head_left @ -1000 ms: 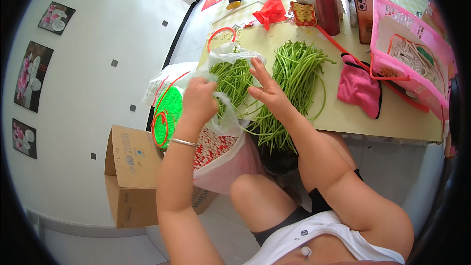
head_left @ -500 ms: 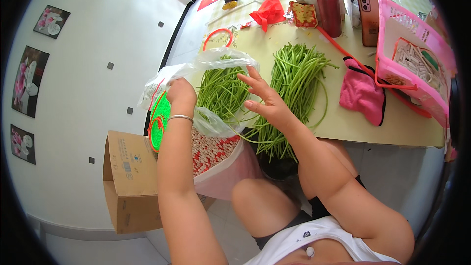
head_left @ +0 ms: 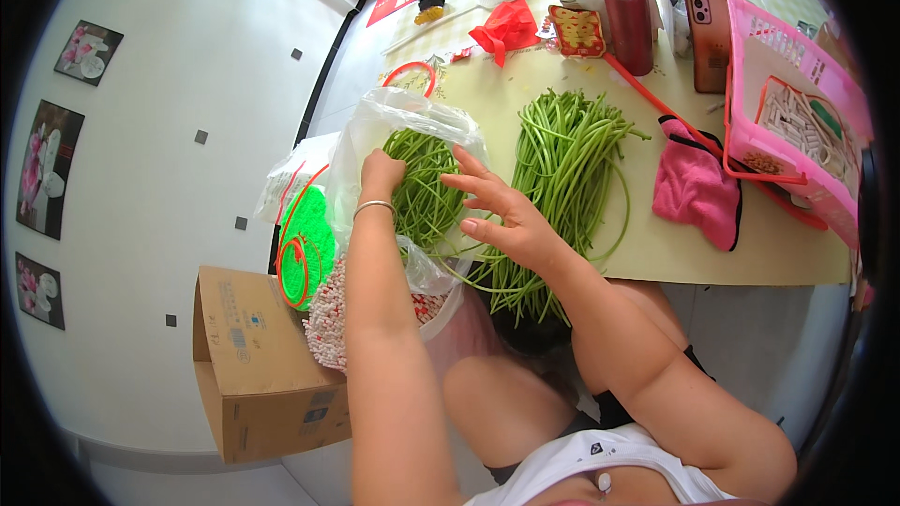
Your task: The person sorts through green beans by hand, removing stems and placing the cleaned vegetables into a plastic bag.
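Observation:
A clear plastic bag lies open at the table's near left edge, with a bunch of long green vegetable stems in it. My left hand is inside the bag's mouth with curled fingers against those stems; what it grips is hidden. Over the right side of the bag hangs my right hand, open, fingers spread, nothing in it. Just right of that hand, a larger pile of the same green stems lies on the table, its near ends drooping over the edge.
Below the bag is a sack of small red and white pieces, beside a bright green round item and a cardboard box. A pink cloth, pink basket, phone and thermos stand or lie at the right.
My left hand has left the bag's left rim and moved right, in against the stems. The bag's far rim stands higher. My right hand stays open, shifted slightly left.

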Action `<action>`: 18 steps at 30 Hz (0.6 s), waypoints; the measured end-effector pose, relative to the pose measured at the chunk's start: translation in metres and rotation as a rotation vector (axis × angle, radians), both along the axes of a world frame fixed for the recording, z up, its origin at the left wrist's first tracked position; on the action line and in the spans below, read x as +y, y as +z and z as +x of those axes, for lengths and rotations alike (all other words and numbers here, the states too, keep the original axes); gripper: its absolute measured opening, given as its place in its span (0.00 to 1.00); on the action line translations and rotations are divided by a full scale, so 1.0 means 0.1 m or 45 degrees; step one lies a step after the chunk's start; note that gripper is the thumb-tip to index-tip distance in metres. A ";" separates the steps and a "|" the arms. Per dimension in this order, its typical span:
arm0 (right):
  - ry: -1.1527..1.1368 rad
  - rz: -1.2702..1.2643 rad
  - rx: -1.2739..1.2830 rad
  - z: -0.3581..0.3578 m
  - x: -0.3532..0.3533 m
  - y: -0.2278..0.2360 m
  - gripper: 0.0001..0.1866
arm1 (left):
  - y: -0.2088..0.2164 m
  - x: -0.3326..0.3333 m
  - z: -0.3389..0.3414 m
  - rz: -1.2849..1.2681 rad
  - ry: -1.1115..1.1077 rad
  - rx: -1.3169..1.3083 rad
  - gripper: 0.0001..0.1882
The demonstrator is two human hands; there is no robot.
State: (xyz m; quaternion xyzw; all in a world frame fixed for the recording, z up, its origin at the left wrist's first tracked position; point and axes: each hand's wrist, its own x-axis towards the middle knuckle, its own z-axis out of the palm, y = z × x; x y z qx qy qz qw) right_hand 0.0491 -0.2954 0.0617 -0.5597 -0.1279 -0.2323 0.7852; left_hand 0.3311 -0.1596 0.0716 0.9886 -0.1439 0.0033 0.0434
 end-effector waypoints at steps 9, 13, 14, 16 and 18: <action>0.031 0.029 0.058 0.01 0.03 -0.04 0.30 | -0.08 0.04 0.16 -0.082 0.111 0.170 0.24; 0.029 0.034 0.061 0.01 0.01 -0.04 0.30 | -0.13 0.14 0.14 -0.241 -0.018 0.090 0.24; 0.022 0.027 0.066 0.01 -0.01 -0.04 0.30 | -0.11 0.12 0.11 -0.260 -0.056 0.041 0.23; 0.005 0.017 0.065 0.01 -0.02 -0.06 0.30 | 0.01 0.10 0.08 -0.241 -0.056 0.173 0.23; -0.015 0.011 0.054 0.02 -0.03 -0.07 0.30 | 0.14 0.08 0.02 -0.199 -0.069 0.188 0.22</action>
